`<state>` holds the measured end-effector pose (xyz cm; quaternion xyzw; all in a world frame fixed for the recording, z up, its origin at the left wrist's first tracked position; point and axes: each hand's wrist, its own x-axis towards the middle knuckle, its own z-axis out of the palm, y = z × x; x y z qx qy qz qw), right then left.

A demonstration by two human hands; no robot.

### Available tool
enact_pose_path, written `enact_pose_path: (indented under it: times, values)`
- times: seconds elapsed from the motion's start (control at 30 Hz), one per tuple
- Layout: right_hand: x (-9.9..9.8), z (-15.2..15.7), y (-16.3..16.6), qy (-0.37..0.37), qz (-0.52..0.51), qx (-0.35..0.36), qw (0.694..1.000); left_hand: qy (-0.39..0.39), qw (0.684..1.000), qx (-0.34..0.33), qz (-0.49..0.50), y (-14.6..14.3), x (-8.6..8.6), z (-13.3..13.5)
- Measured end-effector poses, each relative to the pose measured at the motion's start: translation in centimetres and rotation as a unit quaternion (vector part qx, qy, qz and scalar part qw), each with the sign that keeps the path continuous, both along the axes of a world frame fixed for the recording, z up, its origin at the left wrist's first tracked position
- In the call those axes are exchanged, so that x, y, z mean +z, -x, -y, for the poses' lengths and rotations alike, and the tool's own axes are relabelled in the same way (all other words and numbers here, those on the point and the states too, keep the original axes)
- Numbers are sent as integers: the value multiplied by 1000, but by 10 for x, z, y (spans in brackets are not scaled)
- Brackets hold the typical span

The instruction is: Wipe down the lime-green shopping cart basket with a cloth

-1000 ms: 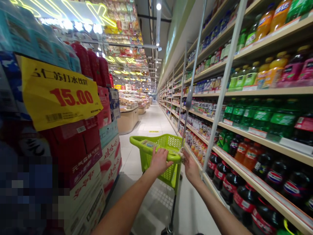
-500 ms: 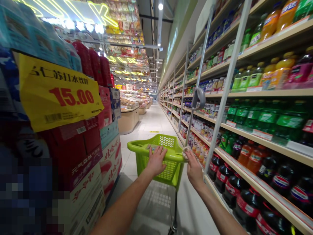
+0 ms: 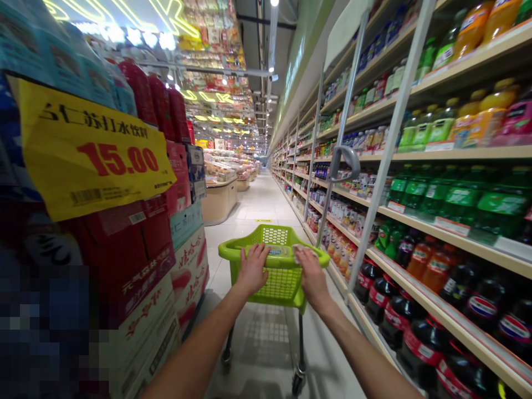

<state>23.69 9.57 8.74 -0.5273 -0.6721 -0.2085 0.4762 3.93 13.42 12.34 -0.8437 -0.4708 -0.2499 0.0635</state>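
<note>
A light-green plastic shopping cart [image 3: 281, 288] stands in front of me, its basket on dark legs with casters. My left hand [image 3: 252, 270] rests on the left part of its near handle bar, fingers closed over the top. My right hand [image 3: 312, 277] is on the right part of the same bar, fingers bent over a crumpled whitish cloth [image 3: 297, 254] pressed against the bar. Between the hands a small label [image 3: 276, 251] shows on the handle. Part of the cloth is hidden under my right fingers.
On the right, shelves [image 3: 461, 152] of drink bottles run down the aisle, with a grey metal pole and a grey loop handle [image 3: 344, 163] in front. Stacked drink cartons [image 3: 189, 277] with a yellow price sign [image 3: 100, 152] rise on the left. Wooden display bins [image 3: 220, 202] stand further ahead.
My right hand has moved left from the cart's right corner onto the handle bar with the cloth. My left hand has shifted slightly left. The cart has turned a little, showing both front legs.
</note>
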Motion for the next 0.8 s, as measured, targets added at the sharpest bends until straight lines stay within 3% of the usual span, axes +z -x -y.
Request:
enact_pose_path:
  times: [0.13,0.3,0.43,0.57,0.67,0.8]
  values:
    - [-3,-3,11,-16,42,41,998,10,1000,-24,-10,4,0,0]
    - [5,-3,-26,3,-50,-45,998,20,999,-34,-2,6,5,3]
    - [12,-15,11,11,-41,35,999,9,997,-23,75,-17,16,9]
    - [11,-17,39,6,4,93,996,20,984,-86,154,-45,25,14]
    - [8,-4,16,51,56,48,996,40,985,-112,125,-60,24,18]
    - [11,11,-20,112,104,-23,988,-4,994,-64,87,-77,18,22]
